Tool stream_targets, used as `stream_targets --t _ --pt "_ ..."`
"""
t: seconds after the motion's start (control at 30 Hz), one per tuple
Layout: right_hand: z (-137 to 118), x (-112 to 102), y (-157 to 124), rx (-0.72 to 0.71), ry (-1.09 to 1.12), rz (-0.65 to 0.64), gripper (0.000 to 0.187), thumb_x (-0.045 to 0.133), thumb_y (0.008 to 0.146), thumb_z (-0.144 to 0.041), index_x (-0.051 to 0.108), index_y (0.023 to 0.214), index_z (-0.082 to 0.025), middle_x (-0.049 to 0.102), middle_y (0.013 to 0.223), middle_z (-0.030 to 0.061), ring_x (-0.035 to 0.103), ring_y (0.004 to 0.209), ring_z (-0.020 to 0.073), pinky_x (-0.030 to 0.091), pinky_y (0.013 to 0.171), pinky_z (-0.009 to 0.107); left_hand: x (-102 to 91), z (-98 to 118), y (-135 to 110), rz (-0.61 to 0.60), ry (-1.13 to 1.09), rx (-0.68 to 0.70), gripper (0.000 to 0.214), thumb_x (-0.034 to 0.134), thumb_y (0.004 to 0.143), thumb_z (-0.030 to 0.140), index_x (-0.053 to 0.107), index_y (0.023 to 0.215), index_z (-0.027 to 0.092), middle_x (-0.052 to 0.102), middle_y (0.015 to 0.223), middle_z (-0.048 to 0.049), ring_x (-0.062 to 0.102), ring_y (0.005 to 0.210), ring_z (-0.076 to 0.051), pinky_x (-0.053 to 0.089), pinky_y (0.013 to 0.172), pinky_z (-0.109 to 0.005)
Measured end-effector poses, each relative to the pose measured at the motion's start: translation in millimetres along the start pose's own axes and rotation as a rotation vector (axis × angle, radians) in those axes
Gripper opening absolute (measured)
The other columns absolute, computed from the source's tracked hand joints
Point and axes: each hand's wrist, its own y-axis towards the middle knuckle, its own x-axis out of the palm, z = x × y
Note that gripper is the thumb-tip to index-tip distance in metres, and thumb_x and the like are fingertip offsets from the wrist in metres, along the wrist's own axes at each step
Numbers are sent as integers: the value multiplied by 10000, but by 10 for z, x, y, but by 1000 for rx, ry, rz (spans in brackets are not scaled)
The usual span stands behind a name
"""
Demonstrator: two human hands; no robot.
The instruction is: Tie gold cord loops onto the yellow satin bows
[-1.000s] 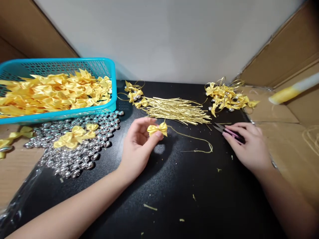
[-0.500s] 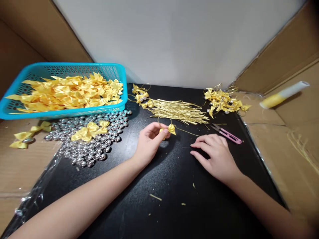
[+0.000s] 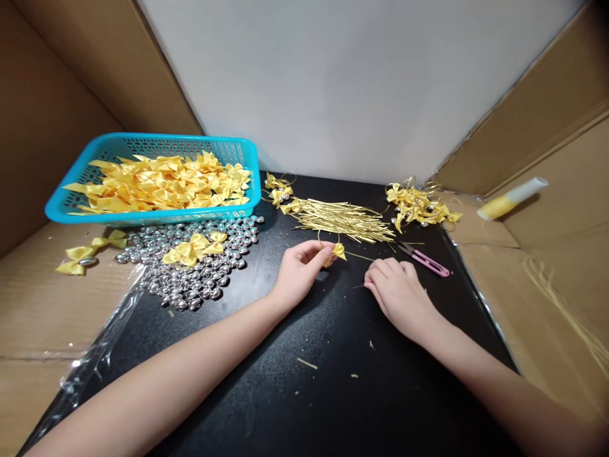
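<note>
My left hand (image 3: 301,270) pinches a yellow ribbon bow (image 3: 339,251) between thumb and fingertips, and a thin gold cord loop stands up from it. From the bow a yellow thread (image 3: 359,256) runs to the right, toward my right hand (image 3: 394,282). That hand is closed low over the black table, its thumb and fingertips pressed on a thin needle (image 3: 358,286) whose tip sticks out to the left. Just behind the hands lies a bundle of cut gold cords (image 3: 345,220). Pink-handled thread snips (image 3: 431,263) rest beyond my right hand.
A turquoise basket (image 3: 157,219) full of yellow bows stands back left. Silver beads (image 3: 195,285) spread before it, with several bows on top. Finished bead-and-bow loops (image 3: 419,203) are piled back right; a smaller group (image 3: 280,190) lies behind the cords. A yellow-white thread cone (image 3: 511,198) sits far right.
My right hand's fingers, parted over the needle before, have closed on it. My left hand still holds the bow. The whole view has shifted slightly.
</note>
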Motion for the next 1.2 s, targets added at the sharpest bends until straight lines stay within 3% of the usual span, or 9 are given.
stream_targets --t 0.2,0.3,0.4,0.53,0.67,0.8,0.93,1.0,1.2 --pt "17 -99 1 302 833 194 184 453 958 -316 512 822 -207 636 904 56 590 857 185 458 789 339 -37 15 -8 -46 -20 -21 216 632 804 325 759 863 161 750 767 -41 681 727 -158 526 724 -268" --pt "-38 -34 23 512 1231 231 301 631 834 -476 544 784 -193 619 735 20 589 683 152 488 682 304 -43 11 -21 -86 13 -26 214 620 806 286 758 914 164 769 872 -56 687 756 -158 529 744 -272" --pt "-62 68 24 652 1420 246 400 743 701 -529 567 780 -180 624 706 16 591 650 144 503 668 303 -39 2 -28 -112 65 -2 195 643 798 259 750 936 173 772 915 -53 687 769 -153 534 772 -282" --pt "-9 83 -46 605 1153 287 303 696 764 -472 605 816 -187 632 731 25 603 687 167 502 687 328 -26 -7 -25 -107 105 36 178 675 790 260 739 932 175 762 890 -48 688 776 -162 544 786 -305" --pt "-39 22 -119 275 669 137 90 686 819 -268 661 881 -208 650 869 47 590 844 206 467 774 363 -16 -17 -19 -68 135 93 148 703 770 252 744 891 177 713 893 -36 672 801 -153 543 781 -290" --pt "-174 8 -26 -44 425 43 180 692 844 -243 669 1022 -239 652 1048 55 549 1014 231 392 894 409 -20 -31 -14 -43 168 130 125 712 756 232 757 862 181 662 857 -20 651 795 -140 534 753 -264" --pt "-237 -13 226 -207 267 -89 38 687 858 -251 685 852 -214 679 894 23 561 925 198 343 830 370 -30 -29 -5 -38 200 140 83 723 744 211 772 805 182 668 828 -25 635 785 -139 517 739 -254" --pt "-251 -16 323 -284 162 -123 121 644 889 -225 671 775 -194 674 818 20 561 882 187 321 788 353 -34 -22 0 -39 210 140 62 725 738 200 774 769 180 673 798 -28 630 778 -142 510 736 -255" --pt "-349 125 218 -410 -118 89 154 551 909 -118 635 785 -157 633 779 36 519 748 191 320 713 344 -32 -22 -1 -45 142 88 40 730 735 203 761 742 178 664 795 -22 626 739 -132 513 711 -248"
